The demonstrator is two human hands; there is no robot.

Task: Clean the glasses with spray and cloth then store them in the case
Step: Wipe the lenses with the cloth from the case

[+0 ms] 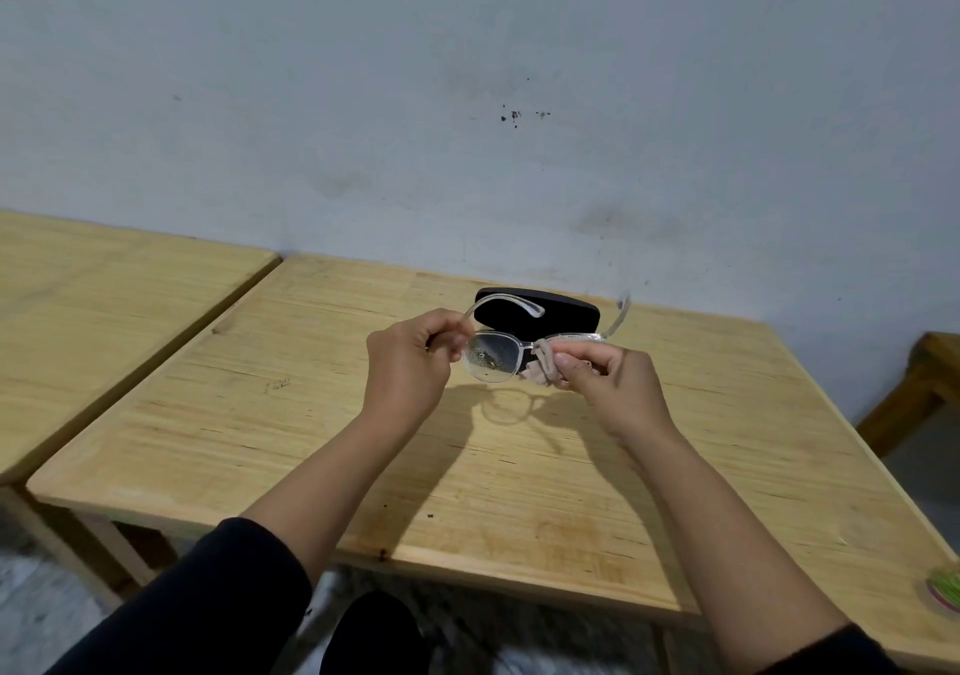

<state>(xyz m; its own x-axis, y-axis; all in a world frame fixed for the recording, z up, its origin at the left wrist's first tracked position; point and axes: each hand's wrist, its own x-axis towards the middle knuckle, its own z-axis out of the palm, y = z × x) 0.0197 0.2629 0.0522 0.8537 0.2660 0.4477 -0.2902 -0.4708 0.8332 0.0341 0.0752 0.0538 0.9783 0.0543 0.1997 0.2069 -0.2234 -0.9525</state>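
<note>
Clear-framed glasses (491,357) hang in the air above the wooden table (311,414), temples unfolded and pointing away from me. My left hand (410,357) grips the frame at its left hinge. My right hand (602,378) pinches a small beige cloth (543,370) around the right lens, which the cloth and fingers hide. The left lens shows droplets or smears. A black glasses case (566,313) lies shut on the table just behind the glasses. No spray bottle is in view.
A second wooden table (104,300) stands to the left with a narrow gap between. A grey wall rises right behind both. A wooden piece of furniture (919,383) is at the right edge, and a green-pink object (948,589) lies at the table's right corner.
</note>
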